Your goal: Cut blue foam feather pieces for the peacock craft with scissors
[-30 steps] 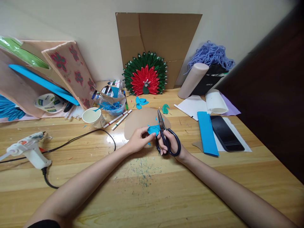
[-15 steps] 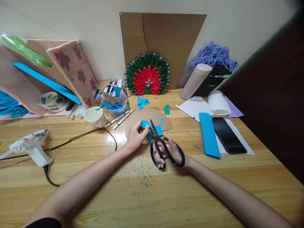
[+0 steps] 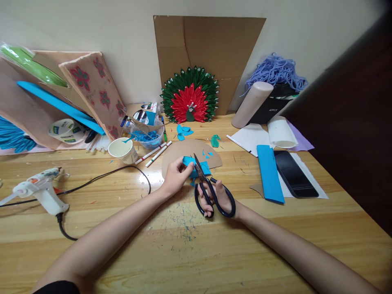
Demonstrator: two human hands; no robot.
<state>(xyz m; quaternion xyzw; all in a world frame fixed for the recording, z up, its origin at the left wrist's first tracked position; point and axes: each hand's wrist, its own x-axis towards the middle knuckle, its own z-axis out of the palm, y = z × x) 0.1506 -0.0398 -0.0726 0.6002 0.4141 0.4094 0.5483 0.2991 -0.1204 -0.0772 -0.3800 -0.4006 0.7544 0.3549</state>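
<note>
My left hand [image 3: 178,173] pinches a small blue paper piece [image 3: 188,160] between thumb and fingers. In my right hand [image 3: 216,198] is a pair of black-handled scissors [image 3: 200,171], fingers and thumb through the loops. The blades point up and away, their tips at the right edge of the pinched paper. Behind the blades lies another blue paper piece [image 3: 204,168] with faint drawn lines. Under both is a rounded brown cardboard piece [image 3: 174,151] with tiny blue scraps. Beyond it are blue leaf-shaped cutouts [image 3: 183,131] and a green bird-head shape [image 3: 215,141].
A glue gun [image 3: 45,192] with a black cord lies left, near a paper cup [image 3: 122,150] and markers [image 3: 158,154]. A red-and-green peacock craft [image 3: 190,98] leans on cardboard [image 3: 211,45] at the back. Folded blue paper [image 3: 270,173] and a phone [image 3: 295,173] lie right.
The scissor handles have drawn slightly closer together as my right hand shifted a little left. The pinched blue paper has turned slightly in my left hand.
</note>
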